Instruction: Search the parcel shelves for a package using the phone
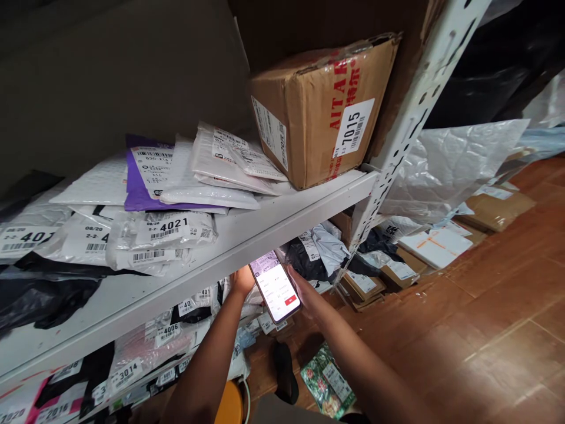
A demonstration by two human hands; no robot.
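A smartphone (pixel 277 294) with a lit screen is tilted just below the front edge of the upper shelf. My right hand (pixel 301 287) is closed along its right edge. My left hand (pixel 242 280) is by the phone's upper left edge and glows orange in a bright light. Its fingers are hidden behind the phone, so I cannot tell what they hold or touch. On the screen, a purple-tinted label picture sits above a white form with a red button. Black and pale parcels (pixel 312 252) lie on the lower shelf just beyond my hands.
The upper white shelf (pixel 260 232) bears a cardboard box (pixel 304 118), a purple mailer (pixel 136 188) and several white mailers. A perforated metal post (pixel 415 123) rises at the right. A green patterned parcel (pixel 326 383) and other packages lie on the brown tiled floor (pixel 477 347).
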